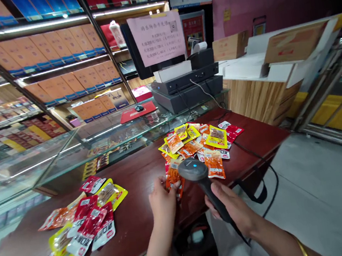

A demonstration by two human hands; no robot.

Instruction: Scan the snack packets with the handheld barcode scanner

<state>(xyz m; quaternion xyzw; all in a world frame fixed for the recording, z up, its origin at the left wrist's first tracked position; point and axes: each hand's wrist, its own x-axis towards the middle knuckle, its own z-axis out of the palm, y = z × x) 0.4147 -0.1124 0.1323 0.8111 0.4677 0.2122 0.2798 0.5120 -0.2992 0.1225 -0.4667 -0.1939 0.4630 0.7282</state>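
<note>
- Gripped by its handle in the right hand (231, 204) is a pistol-style barcode scanner (202, 178), a blue light showing on top; an orange snack packet (172, 178) is pinched between the fingers of the left hand (162, 201), by the scanner's head.
- For a sure read, the packet is probably best pulled taut, its printed code turned to the scanner's window and fingertips kept off it; glare from crinkled film could be avoided by a slight tilt.
- Across the foreground a dark-red table (135, 192) is spread; the held packet is kept over it, at the near edge of the right-hand heap.
- On a pink paper sign (158, 38), fixed before the monitor (139, 60), Chinese lines with 200元, 300元 and 500元 can be read; finer print is blurred.
- Yellow, orange and red-and-white packets are mixed in the right-hand heap (189, 147) and, fewer, in the left-hand heap (88, 220).
- Bold black characters are printed on the red-and-white packets (105, 230); no brand can be made out with certainty.
</note>
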